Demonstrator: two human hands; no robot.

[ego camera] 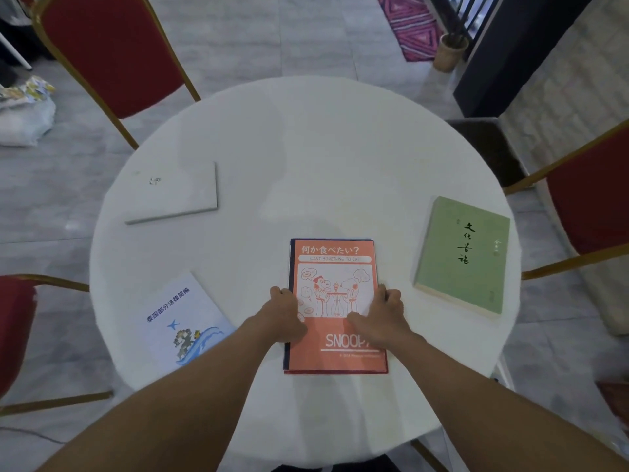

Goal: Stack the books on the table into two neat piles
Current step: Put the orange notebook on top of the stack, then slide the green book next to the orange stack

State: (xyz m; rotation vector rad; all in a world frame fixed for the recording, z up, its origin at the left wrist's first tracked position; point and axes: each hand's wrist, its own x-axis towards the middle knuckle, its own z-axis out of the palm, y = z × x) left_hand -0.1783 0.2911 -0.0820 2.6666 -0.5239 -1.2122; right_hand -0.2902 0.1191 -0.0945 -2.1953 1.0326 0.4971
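Orange Snoopy book (335,301) atop pile, left hand (286,313) and right hand (383,315) gripping its side edges

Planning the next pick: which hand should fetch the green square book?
Right, probably. The green square book lies alone on the round white table's right side, nearest the right hand. The left hand would have to cross the orange Snoopy notebook pile both hands now grip.
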